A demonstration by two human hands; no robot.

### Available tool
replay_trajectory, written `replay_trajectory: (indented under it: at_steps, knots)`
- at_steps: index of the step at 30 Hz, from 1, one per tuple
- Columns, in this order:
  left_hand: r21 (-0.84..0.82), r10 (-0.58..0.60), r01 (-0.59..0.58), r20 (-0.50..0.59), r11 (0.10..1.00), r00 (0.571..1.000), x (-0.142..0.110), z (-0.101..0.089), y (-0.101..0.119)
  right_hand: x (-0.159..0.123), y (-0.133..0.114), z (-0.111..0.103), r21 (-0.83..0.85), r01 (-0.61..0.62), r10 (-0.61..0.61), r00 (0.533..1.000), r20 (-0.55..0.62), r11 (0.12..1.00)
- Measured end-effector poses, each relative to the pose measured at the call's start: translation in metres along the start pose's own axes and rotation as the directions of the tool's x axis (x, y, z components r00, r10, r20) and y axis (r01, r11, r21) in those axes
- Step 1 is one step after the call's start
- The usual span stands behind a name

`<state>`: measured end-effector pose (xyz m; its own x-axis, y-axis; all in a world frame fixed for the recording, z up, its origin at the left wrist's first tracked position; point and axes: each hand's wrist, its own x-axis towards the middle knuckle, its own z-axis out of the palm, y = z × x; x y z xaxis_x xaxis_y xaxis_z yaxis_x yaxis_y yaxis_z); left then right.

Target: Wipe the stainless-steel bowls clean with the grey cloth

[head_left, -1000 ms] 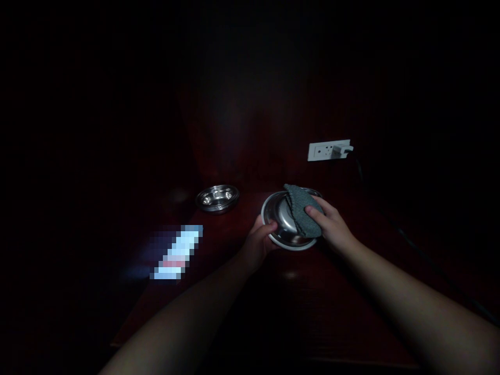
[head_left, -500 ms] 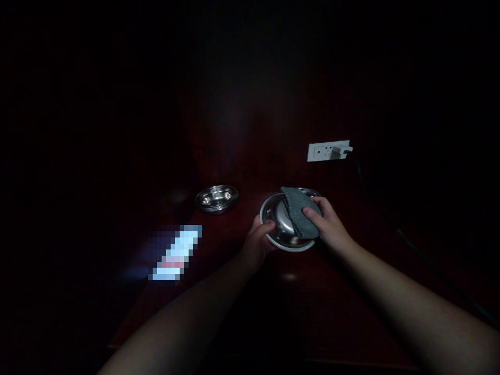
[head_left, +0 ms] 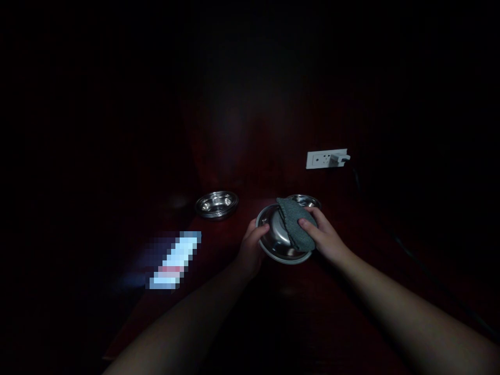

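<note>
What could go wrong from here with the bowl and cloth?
The left hand grips the tilted bowl near its rim, so it might slip under pressure from the cloth. The right hand is close to the bowl behind and could knock it. Dim light may hide missed spots.

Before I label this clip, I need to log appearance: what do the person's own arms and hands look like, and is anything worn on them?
Both the left hand and right hand are bare, without gloves. No sleeves show on the visible forearms, and I see no watch or bracelet.
</note>
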<state>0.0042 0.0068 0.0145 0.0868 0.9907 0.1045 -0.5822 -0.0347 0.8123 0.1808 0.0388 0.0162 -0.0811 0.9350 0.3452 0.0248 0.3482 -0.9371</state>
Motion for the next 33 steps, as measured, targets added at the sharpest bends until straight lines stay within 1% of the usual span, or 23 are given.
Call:
replay_trajectory:
  at_steps: [6,14,19,23,28,33]
  knots:
    - [-0.018,-0.016,0.015,-0.050,1.000,0.999,0.0020,0.0007,-0.0001,0.0007,-0.0017,-0.0002,-0.010,0.001,-0.001,1.000,0.027,1.000]
    - [-0.012,-0.029,0.029,0.001,1.000,1.000,0.0073,-0.0046,-0.0013,0.0004,-0.0012,-0.0005,-0.003,-0.012,0.012,0.999,0.051,1.000]
    - [-0.002,-0.047,0.047,-0.011,0.999,0.999,0.0083,-0.0060,-0.0014,-0.0011,-0.0039,0.0006,0.002,-0.028,0.028,0.998,0.054,1.000]
    - [0.002,-0.043,0.043,-0.005,0.999,0.999,0.0076,-0.0057,-0.0013,-0.0018,-0.0031,0.0002,-0.004,-0.012,0.013,0.998,0.067,1.000]
    - [-0.003,-0.061,0.061,-0.003,0.998,0.998,0.0068,-0.0054,-0.0028,-0.0004,0.0009,-0.0017,-0.004,-0.017,0.018,0.999,0.048,1.000]
    - [-0.027,-0.051,0.052,0.048,0.998,0.998,0.0052,-0.0019,-0.0007,0.0018,0.0044,-0.0033,0.033,-0.022,0.021,0.999,0.031,0.999]
